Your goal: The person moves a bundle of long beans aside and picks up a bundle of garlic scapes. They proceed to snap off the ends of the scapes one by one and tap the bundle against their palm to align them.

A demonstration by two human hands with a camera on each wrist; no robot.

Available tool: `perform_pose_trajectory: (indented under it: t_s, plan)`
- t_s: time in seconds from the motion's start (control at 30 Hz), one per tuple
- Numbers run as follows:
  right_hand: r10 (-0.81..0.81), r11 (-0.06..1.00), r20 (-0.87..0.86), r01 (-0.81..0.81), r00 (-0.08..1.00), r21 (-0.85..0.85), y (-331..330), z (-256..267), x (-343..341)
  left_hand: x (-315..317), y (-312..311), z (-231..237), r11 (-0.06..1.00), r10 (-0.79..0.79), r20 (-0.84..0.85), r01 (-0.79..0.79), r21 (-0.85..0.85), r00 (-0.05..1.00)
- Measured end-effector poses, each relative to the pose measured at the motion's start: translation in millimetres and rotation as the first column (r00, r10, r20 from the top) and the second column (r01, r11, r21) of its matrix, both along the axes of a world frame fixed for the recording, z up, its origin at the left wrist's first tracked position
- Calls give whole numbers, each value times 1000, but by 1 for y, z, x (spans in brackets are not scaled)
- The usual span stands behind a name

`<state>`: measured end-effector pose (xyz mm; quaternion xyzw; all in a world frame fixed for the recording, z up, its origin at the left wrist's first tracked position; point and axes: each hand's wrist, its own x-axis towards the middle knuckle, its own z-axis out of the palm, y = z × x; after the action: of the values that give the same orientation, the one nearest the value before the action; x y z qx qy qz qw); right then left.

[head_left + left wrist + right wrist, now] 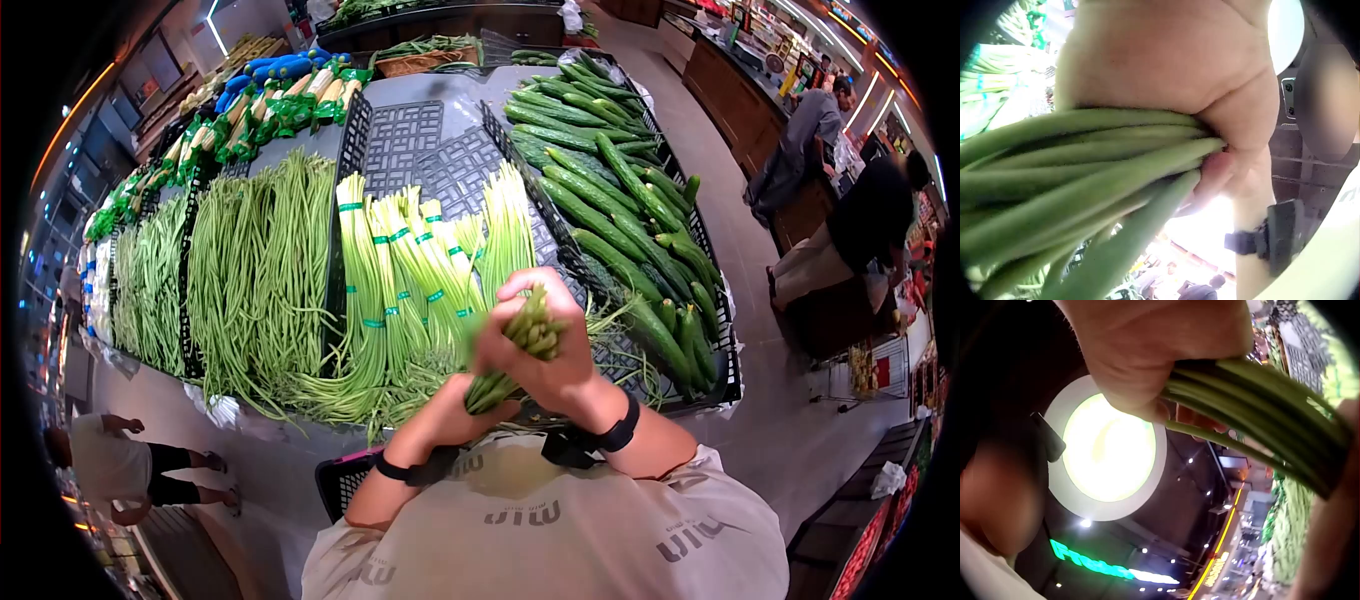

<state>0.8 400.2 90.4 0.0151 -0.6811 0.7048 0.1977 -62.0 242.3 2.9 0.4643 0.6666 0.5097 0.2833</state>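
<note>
Both hands hold one bunch of long, thin green stalks (535,328) in front of the body. My right hand (560,365) grips it near the upper end, where the cut-looking tips stick out beside the thumb. Lower down, my left hand (455,408) wraps round the same bunch. In the left wrist view the stalks (1097,169) fan out to the left from under the left hand (1166,56). The right wrist view shows the right hand (1160,350) curled over the stalks (1260,412), which run toward the right edge.
Ahead is a produce stand with green-taped bundles of stalks (405,245), long green beans (260,260) and cucumbers (610,210), separated by black crate walls (348,150). A black basket (345,475) is at the left of my body. Other people stand in the aisles.
</note>
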Motion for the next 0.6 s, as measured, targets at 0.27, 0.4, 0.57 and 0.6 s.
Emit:
perform_pose_trajectory:
  t_s: [0.27, 0.4, 0.57, 0.6]
  plan:
    - [407, 898, -7, -402, 913, -179, 33, -22, -17, 40, 33, 24, 961, 200, 664, -277, 11, 721]
    - [502, 842, 184, -527, 845, 119, 56, -22, -21, 35, 58, 19, 962, 259, 615, -258, -94, 745]
    - [342, 887, -247, -224, 907, 403, 98, 26, -35, 39, 66, 18, 971, 237, 520, -190, -142, 821]
    - [420, 802, -50, -345, 906, 488, 93, 23, -35, 42, 70, 19, 975, 221, 480, -196, -103, 849]
